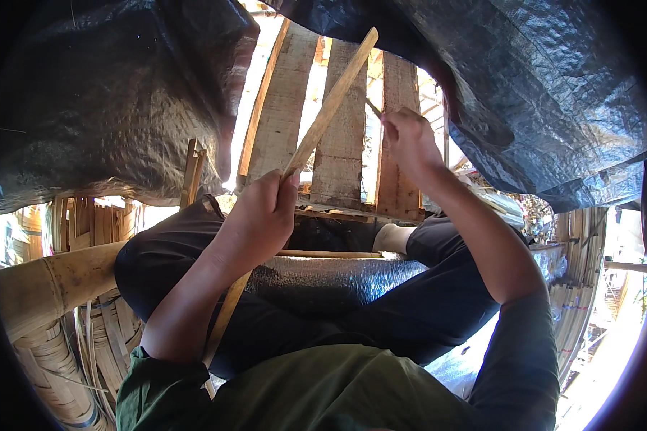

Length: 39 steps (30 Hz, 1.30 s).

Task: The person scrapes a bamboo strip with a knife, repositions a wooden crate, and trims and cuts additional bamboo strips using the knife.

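- My left grip point(266, 210) is clamped around the pale wooden strip point(331, 100), thumb pressed along it.
- The strip slants over the slatted boards point(340, 136): its tip is near their far edge, and my hold is by their near-left corner.
- Below my fist it seems to run on under my forearm, over my dark trousers point(424, 302), so I judge my lap can brace the tail.
- My right grip point(412, 140) is pinched together on a thin dark piece point(373, 108), over the boards' right side, apart from the strip; I cannot tell what it is.
- For steadiness, a firm left fist suits this long strip; a loose one could let the tip swing.
- My right fingers are best placed clear of the strip's edges, which may splinter.
- A light pinch should guide the thin piece better than a hard squeeze.
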Each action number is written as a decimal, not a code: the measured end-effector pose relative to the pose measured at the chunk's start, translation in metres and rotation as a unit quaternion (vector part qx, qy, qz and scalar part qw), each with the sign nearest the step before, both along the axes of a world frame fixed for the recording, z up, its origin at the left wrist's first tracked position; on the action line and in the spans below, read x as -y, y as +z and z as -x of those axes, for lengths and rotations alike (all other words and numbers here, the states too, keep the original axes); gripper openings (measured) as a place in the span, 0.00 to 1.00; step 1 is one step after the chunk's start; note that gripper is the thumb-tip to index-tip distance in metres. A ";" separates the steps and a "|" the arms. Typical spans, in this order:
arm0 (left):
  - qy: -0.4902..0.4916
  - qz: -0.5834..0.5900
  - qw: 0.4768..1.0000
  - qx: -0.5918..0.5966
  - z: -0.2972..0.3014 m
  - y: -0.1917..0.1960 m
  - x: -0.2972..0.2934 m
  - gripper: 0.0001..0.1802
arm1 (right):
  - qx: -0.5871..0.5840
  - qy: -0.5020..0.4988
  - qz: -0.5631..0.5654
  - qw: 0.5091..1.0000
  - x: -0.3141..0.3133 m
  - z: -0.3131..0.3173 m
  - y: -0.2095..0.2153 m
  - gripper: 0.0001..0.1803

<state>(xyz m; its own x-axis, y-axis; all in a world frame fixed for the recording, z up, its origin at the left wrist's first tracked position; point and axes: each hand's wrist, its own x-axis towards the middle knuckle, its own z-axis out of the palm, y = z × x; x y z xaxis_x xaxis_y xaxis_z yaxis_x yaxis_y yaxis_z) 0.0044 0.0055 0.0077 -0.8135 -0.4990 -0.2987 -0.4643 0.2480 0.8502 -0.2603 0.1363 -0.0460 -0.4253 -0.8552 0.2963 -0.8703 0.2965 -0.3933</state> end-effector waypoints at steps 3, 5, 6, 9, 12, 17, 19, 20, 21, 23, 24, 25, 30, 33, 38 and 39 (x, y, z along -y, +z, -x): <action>0.000 0.002 1.000 0.003 -0.001 0.000 0.001 0.18 | 0.029 0.103 -0.033 0.994 0.003 -0.021 -0.001 0.10; 0.000 0.005 1.000 0.003 0.000 -0.001 0.000 0.18 | 0.014 0.103 -0.046 0.993 0.006 -0.019 -0.006 0.10; 0.003 0.013 1.000 -0.012 0.000 -0.002 -0.001 0.18 | -0.002 0.103 -0.059 0.993 0.007 -0.016 -0.009 0.10; -0.001 0.008 1.000 -0.007 0.002 0.001 -0.002 0.18 | -0.025 -0.039 -0.079 0.996 0.005 0.022 -0.011 0.08; -0.004 0.005 1.000 0.009 0.000 0.000 -0.001 0.17 | -0.021 -0.085 -0.062 0.994 0.003 0.030 0.000 0.06; -0.006 0.004 1.000 -0.001 -0.001 0.001 -0.001 0.17 | 0.006 0.088 0.031 0.996 0.005 -0.010 -0.005 0.05; -0.004 0.009 1.000 -0.009 -0.002 0.001 0.000 0.17 | 0.022 0.101 0.005 0.995 0.007 -0.024 -0.005 0.05; -0.006 0.008 1.000 -0.009 -0.001 0.002 -0.001 0.17 | 0.036 0.112 -0.019 0.993 0.006 -0.027 -0.004 0.05; -0.007 0.002 1.000 -0.003 -0.001 0.003 -0.001 0.17 | 0.016 0.083 -0.068 0.994 0.005 -0.020 -0.004 0.05; -0.006 -0.003 1.000 0.006 -0.002 0.004 -0.001 0.17 | 0.035 0.012 -0.094 0.995 0.004 0.000 -0.001 0.05; -0.006 -0.006 1.000 0.012 -0.001 0.004 -0.001 0.17 | 0.049 -0.061 -0.120 0.990 0.002 0.013 0.003 0.06; -0.007 -0.008 1.000 0.017 0.000 0.005 -0.002 0.17 | -0.005 -0.096 -0.162 0.982 -0.002 0.027 0.003 0.07; -0.003 -0.007 1.000 0.010 0.000 0.006 -0.001 0.17 | 0.069 0.001 -0.099 0.993 -0.011 0.030 0.013 0.07; 0.003 -0.009 1.000 0.017 -0.001 0.008 0.000 0.17 | 0.161 0.021 -0.269 0.949 -0.003 -0.015 0.053 0.07; -0.001 -0.002 1.000 0.025 -0.001 0.006 -0.001 0.18 | 0.107 0.082 -0.326 0.936 -0.016 -0.014 0.046 0.08; -0.001 -0.002 1.000 0.026 0.001 0.007 -0.001 0.18 | 0.102 0.042 -0.337 0.935 -0.017 -0.006 0.044 0.08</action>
